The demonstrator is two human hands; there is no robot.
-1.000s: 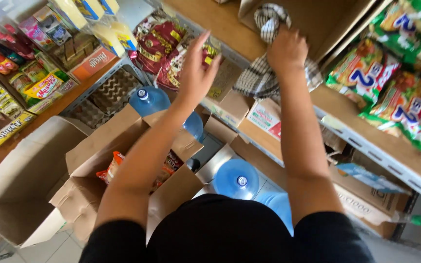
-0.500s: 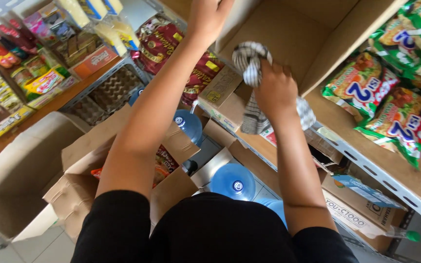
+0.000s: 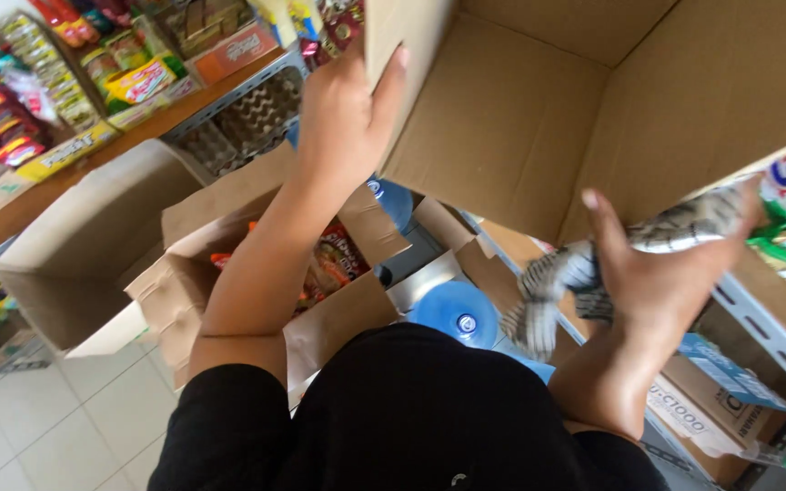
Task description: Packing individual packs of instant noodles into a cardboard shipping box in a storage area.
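Cardboard box — blue bottle caps beneath

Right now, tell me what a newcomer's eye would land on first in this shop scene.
The big open cardboard box fills the upper middle, its flap gripped by the left hand. At right, the right hand clutches a striped grey-and-white cloth beside the box's lower edge. Below the arms sit blue water-jug caps and an open carton of snack packets, with bright snack packs lining the shelf at upper left.
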